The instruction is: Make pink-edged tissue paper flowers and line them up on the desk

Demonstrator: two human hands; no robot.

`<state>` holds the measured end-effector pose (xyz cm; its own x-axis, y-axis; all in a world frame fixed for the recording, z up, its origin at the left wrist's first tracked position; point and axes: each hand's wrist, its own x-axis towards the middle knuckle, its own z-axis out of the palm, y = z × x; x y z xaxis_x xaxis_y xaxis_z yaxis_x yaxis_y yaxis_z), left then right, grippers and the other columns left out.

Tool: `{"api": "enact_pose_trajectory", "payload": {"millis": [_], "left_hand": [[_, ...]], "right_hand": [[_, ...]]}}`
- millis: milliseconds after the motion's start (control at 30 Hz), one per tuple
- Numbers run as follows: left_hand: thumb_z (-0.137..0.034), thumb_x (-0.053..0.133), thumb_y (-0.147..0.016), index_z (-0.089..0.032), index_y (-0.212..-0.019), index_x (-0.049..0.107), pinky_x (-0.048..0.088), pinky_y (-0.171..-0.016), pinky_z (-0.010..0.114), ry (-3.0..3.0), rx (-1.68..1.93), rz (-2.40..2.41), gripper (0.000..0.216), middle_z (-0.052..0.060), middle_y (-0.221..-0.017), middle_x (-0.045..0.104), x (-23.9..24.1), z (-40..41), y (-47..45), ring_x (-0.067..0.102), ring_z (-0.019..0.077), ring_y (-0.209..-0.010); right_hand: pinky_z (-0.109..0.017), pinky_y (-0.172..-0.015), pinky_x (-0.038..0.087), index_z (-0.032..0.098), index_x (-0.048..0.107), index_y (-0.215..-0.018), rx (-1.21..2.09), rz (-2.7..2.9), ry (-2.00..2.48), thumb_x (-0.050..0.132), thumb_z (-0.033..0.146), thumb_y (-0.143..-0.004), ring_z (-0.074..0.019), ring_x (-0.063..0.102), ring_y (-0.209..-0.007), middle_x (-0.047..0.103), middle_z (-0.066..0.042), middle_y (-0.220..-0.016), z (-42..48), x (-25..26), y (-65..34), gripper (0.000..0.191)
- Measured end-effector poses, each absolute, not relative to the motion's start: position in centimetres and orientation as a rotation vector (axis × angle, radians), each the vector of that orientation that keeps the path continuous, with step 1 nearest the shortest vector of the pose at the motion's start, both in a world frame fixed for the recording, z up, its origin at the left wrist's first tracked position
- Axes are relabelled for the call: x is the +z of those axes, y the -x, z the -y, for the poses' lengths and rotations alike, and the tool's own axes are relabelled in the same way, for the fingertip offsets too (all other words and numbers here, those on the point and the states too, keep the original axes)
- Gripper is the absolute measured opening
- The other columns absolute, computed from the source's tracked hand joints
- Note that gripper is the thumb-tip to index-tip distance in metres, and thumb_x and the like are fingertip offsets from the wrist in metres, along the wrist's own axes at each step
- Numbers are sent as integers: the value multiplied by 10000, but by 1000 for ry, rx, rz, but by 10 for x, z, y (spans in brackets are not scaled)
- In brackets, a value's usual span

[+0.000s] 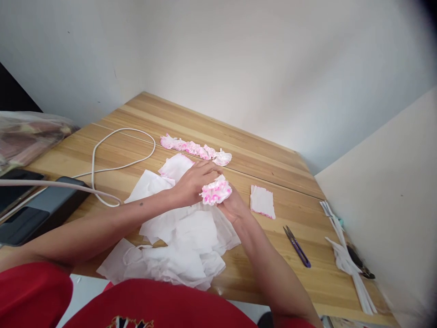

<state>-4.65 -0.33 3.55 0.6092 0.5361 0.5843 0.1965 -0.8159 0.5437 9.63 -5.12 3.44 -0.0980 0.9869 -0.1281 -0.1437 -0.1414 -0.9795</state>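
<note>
A ruffled white flower with pink edges [216, 190], of thin tissue-like sheet, is between my hands above the table. My left hand [198, 180] is closed at its left and upper side, fingers bent over behind it. Lower right of the flower, my right hand [232, 204] is closed around its base; most of its fingers are hidden. Below my hands lies a loose heap of thin white sheets [196, 232]. A flat stack of pink-edged sheets [175, 167] rests by my left hand. Another pink-edged square [262, 201] lies to the right.
Beyond my hands is a row of finished-looking pink ruffles [194, 148]. Purple-handled thread snips [297, 247] and white strips [348, 259] lie right. A power bank [44, 209], a white cable [124, 130] and a clear plastic bag [30, 136] are left. Walls border the wooden table [290, 177].
</note>
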Motion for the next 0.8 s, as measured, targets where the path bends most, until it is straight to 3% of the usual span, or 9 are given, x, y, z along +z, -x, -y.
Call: {"api": "enact_pose_trajectory", "payload": {"millis": [167, 233, 400, 600, 800], "left_hand": [[-345, 639, -821, -164, -1257, 538, 380, -999, 457, -2432, 1009, -856, 483, 166, -1272, 576, 32, 20, 63, 500, 323, -1200], [-336, 585, -870, -184, -1315, 502, 365, -1026, 476, -2587, 891, -794, 478, 157, -1307, 563, 33, 43, 75, 486, 314, -1231], [-284, 580, -896, -245, -1129, 637, 305, -1107, 426, -2885, 521, -89, 243, 83, -1306, 601, 13, 105, 99, 507, 258, -1249], [-203, 570, -904, -218, -1009, 664, 328, -1084, 416, -2909, 528, -151, 142, 93, -1276, 620, -28, 104, 91, 512, 245, -1242], [-306, 552, -910, -213, -1107, 649, 410, -985, 381, -2492, 691, -434, 239, 111, -1254, 620, 6, 66, 74, 554, 243, -1160]], "right_hand": [[-240, -407, 320, 229, 429, -630, 1388, 1031, 1192, 699, 368, -633, -84, 344, -454, 368, 71, -516, 43, 30, -109, 303], [-230, -410, 321, 235, 399, -635, 1368, 1019, 1211, 692, 347, -669, -71, 319, -445, 346, 88, -516, 41, 31, -116, 316], [-233, -408, 303, 237, 378, -644, 1252, 1070, 1314, 559, 327, -844, -57, 270, -425, 331, 81, -538, 39, 32, -124, 284], [-191, -417, 256, 215, 386, -665, 1485, 755, 1147, 653, 246, -735, -47, 224, -452, 333, 92, -563, 41, 31, -117, 278], [-195, -441, 240, 206, 392, -646, 1464, 774, 1106, 649, 268, -703, -47, 223, -463, 341, 90, -558, 47, 36, -115, 271]]}}
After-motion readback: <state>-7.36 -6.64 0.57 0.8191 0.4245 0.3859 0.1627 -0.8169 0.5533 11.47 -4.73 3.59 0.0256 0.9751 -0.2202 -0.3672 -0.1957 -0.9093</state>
